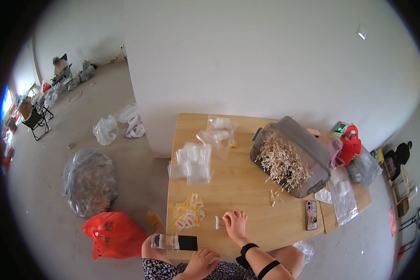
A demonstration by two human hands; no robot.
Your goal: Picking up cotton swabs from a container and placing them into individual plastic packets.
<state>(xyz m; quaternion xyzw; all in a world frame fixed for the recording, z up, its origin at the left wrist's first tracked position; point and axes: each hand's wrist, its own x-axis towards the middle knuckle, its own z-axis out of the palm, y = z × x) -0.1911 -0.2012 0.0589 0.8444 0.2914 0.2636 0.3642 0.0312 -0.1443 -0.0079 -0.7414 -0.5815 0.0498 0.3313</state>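
Note:
My right hand (236,225) rests on the table with its fingers closed round one end of a small row of cotton swabs (220,223). At the table's front edge, my left hand (201,262) lies with fingers stretched out and holds nothing that shows. Just beyond it is a black flat piece (187,242), joined to or touching a clear bag filled with cotton swabs (166,241). Yellow and white printed cards (188,212) lie spread out left of my right hand. Farther back is a tilted grey plastic bin (319,156) with a heap of loose cotton swabs (282,161) spilling toward its rim.
Clear plastic bags (191,163) lie at the table's left. A phone (311,215) and another clear bag (344,200) are at the right. A red bag (114,235) and a big filled clear bag (91,182) stand on the floor. A white wall (266,60) rises behind.

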